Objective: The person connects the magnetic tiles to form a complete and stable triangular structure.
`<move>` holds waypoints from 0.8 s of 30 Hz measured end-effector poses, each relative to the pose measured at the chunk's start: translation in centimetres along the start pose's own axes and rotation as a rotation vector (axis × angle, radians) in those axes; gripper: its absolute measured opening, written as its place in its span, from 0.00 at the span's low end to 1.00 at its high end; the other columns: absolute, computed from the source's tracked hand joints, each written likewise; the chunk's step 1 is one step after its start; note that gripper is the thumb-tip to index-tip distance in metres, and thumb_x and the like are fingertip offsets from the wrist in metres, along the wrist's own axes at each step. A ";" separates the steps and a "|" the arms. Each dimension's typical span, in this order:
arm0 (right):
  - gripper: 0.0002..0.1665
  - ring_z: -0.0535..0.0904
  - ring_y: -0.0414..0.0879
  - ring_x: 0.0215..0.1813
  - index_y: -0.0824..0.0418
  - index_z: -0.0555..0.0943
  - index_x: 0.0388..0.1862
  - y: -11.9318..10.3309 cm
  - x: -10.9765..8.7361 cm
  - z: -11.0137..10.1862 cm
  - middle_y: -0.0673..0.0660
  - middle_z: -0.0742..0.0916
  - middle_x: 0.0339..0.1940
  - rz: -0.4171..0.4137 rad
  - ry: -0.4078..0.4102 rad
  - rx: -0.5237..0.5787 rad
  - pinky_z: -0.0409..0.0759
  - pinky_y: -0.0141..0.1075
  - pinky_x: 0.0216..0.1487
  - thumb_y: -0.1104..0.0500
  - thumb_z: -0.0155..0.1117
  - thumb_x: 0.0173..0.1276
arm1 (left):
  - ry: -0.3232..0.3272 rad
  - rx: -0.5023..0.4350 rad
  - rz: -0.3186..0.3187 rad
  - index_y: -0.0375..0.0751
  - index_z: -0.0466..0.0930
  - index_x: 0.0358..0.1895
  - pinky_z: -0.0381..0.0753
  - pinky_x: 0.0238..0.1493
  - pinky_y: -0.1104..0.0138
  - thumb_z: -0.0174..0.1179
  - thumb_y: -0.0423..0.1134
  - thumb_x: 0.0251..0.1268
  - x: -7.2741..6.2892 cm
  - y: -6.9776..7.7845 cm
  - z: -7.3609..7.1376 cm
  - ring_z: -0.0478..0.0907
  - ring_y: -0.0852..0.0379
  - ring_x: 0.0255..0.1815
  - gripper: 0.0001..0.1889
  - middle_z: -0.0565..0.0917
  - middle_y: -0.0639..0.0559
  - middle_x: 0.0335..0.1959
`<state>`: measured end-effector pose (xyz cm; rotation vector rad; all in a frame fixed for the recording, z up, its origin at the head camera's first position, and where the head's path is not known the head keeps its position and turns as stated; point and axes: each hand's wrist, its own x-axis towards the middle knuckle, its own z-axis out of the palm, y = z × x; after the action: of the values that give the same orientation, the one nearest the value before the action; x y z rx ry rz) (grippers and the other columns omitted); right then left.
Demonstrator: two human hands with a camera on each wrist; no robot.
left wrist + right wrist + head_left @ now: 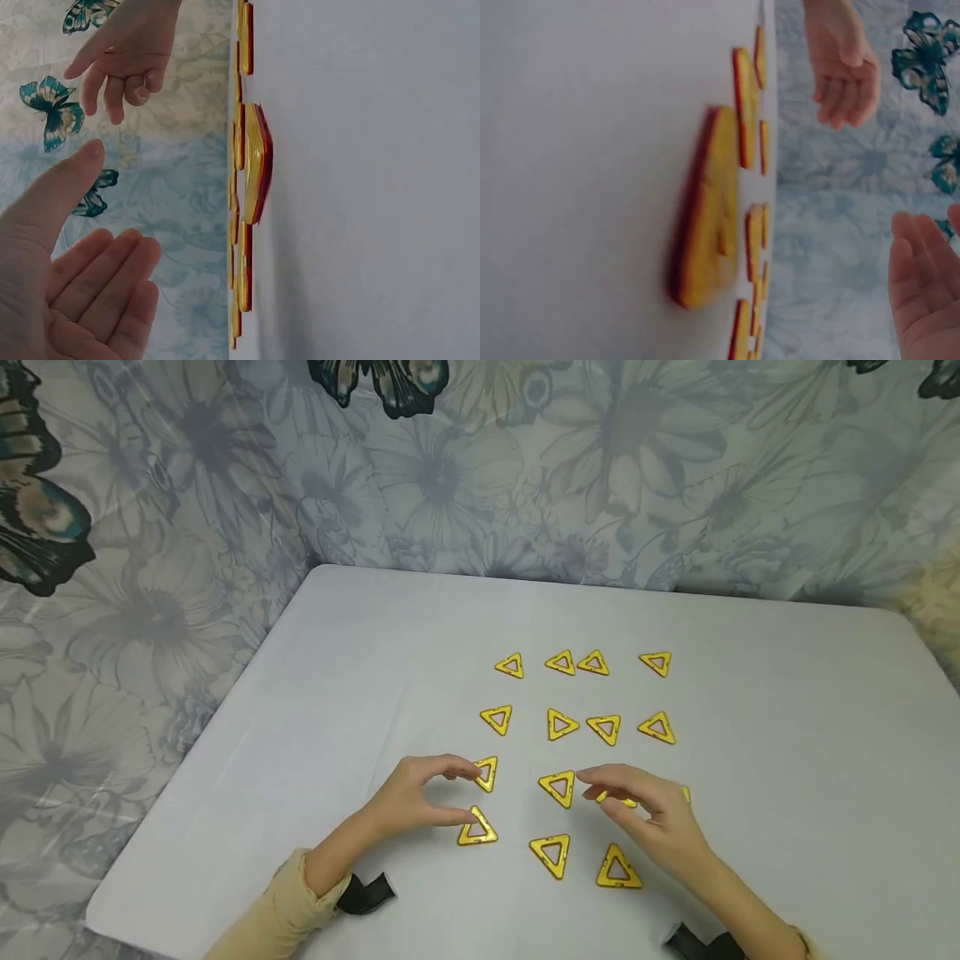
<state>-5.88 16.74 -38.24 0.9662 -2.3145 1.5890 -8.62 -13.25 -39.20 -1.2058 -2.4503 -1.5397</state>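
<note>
My left hand (420,793) hovers over the table's left-middle part, thumb and fingers apart, with nothing between them. In the head view it overlaps two yellow hollow triangle tiles, one by the fingertips (487,774) and one by the thumb (477,833). My right hand (656,814) is likewise raised, its fingers loosely bent and holding nothing. A triangle tile (558,789) lies just left of its fingertips; another beneath it is partly hidden. The left wrist view shows a tile (259,165) flat on the table, its side edge red. In the right wrist view a blurred tile (709,214) lies nearest.
Several more yellow triangle tiles lie in loose rows, such as one in the far row (656,663) and one near the front (618,868). The white table (262,735) meets flower-patterned walls (435,485). Black bands (366,893) hang at both wrists.
</note>
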 end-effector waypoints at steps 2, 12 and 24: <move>0.22 0.78 0.44 0.37 0.64 0.79 0.47 0.2 -0.1 0.6 0.53 0.83 0.37 -0.008 -0.014 0.016 0.76 0.30 0.39 0.77 0.60 0.53 | 0.002 -0.006 0.042 0.28 0.77 0.42 0.76 0.41 0.61 0.71 0.28 0.37 0.1 0.5 0.0 0.78 0.50 0.40 0.22 0.82 0.41 0.37; 0.21 0.80 0.44 0.26 0.66 0.76 0.47 0.5 -1.1 1.6 0.55 0.84 0.30 0.073 -0.074 0.095 0.74 0.29 0.24 0.78 0.58 0.54 | -0.044 0.125 -0.021 0.36 0.82 0.39 0.73 0.42 0.74 0.71 0.41 0.41 -1.4 -1.8 2.3 0.78 0.64 0.38 0.19 0.83 0.51 0.35; 0.18 0.74 0.35 0.29 0.63 0.76 0.47 1.2 -1.4 2.5 0.52 0.81 0.33 -0.043 -0.141 -0.067 0.72 0.25 0.29 0.71 0.63 0.55 | -0.152 0.400 -0.164 0.41 0.80 0.38 0.71 0.40 0.74 0.71 0.50 0.39 -1.4 -1.0 2.5 0.72 0.65 0.34 0.22 0.77 0.58 0.31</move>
<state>-5.00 15.35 -40.90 1.1371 -2.4043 1.4607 -7.29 -12.41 -41.78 -1.1048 -2.8306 -0.9380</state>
